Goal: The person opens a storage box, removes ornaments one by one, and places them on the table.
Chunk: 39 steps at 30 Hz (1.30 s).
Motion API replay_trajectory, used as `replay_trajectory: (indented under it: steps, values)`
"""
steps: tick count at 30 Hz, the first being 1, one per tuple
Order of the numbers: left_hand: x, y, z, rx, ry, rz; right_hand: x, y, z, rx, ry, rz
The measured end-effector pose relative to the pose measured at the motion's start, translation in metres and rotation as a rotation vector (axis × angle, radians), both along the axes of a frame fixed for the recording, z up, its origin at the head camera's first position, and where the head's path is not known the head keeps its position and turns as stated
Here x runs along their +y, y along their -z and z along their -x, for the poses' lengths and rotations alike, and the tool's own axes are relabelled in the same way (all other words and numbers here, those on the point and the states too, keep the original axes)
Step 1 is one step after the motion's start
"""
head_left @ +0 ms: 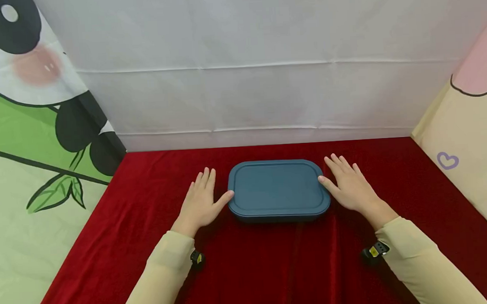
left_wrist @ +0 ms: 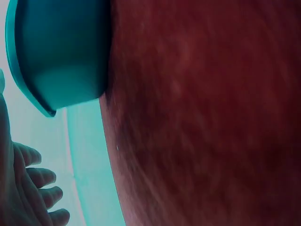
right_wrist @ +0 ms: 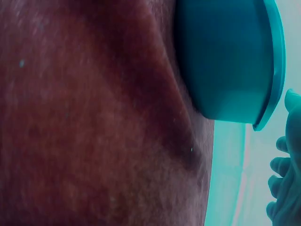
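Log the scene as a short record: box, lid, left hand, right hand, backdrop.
box: blue, on the red cloth
lid: blue, covering the box
left hand: fingers straight, thumb at the lid's left edge, contact unclear
right hand: fingers straight, thumb at the lid's right edge, contact unclear
backdrop: pale, creased, behind the red cloth

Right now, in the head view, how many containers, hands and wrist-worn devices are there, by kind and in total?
Containers: 1 (blue container)
Hands: 2 (left hand, right hand)
Wrist-worn devices: 2 (left device, right device)
Total: 5
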State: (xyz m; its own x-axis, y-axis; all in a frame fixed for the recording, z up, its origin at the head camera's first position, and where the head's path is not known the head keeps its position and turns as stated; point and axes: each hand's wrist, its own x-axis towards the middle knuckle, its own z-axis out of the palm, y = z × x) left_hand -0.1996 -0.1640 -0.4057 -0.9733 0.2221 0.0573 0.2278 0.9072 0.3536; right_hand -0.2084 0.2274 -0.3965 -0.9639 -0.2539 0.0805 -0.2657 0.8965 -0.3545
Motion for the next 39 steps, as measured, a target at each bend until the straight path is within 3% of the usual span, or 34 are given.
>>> replay_trajectory:
  steps: [6,10,18,30,36,39]
  values:
    - [0.011,0.001,-0.003,-0.019,0.03,-0.091,-0.005,0.002,-0.001,-0.055,-0.019,0.136]
    - [0.017,0.003,-0.006,-0.038,0.039,-0.143,-0.011,0.0,-0.006,-0.111,0.017,0.22]
    - [0.026,0.004,-0.01,-0.091,0.023,-0.338,-0.014,-0.002,-0.011,-0.164,0.079,0.333]
    - [0.029,-0.011,-0.011,-0.175,-0.088,-0.681,-0.014,-0.016,-0.014,-0.38,0.185,0.712]
    - [0.034,-0.02,-0.012,-0.248,-0.147,-0.85,-0.013,-0.019,-0.014,-0.414,0.189,0.772]
    - [0.036,-0.024,-0.012,-0.279,-0.168,-0.877,-0.014,-0.021,-0.013,-0.413,0.196,0.771]
